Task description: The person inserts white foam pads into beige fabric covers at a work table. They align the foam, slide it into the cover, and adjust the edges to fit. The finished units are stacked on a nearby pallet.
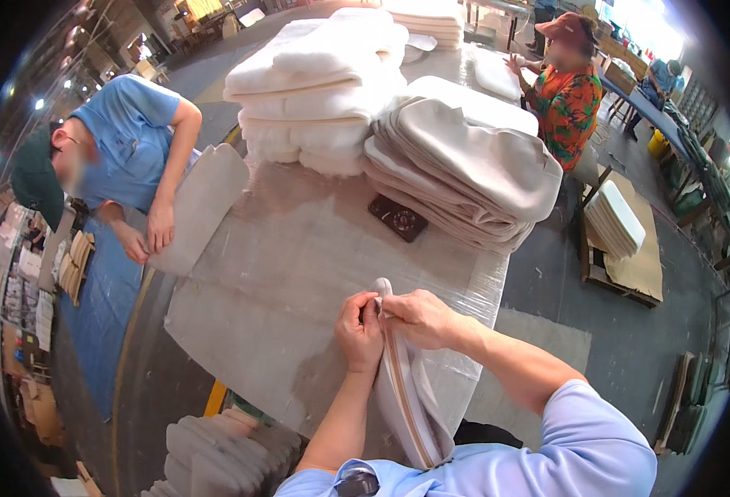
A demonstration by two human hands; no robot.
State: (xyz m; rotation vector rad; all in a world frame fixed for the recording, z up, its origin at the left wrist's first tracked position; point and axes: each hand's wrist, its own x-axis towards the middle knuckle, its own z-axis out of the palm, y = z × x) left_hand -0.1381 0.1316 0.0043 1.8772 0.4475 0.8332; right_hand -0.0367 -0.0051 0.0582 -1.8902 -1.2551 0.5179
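Observation:
A light grey fabric cushion stands on edge in front of me. A tan zipper strip runs along its narrow side, from my body up to the far rounded end. My left hand is closed on the cushion's far end from the left. From the right, my right hand pinches the same spot, its fingertips nearly meeting the left thumb. Whatever small part lies between the fingertips is hidden. Both forearms come from the lower edge, and the cushion's near end rests against my blue shirt.
A plastic-covered table bears a pile of grey fabric covers, a tall stack of white cushion pads and a dark phone-like device. At left, a co-worker in blue handles a grey cushion. More cushions stand at lower left.

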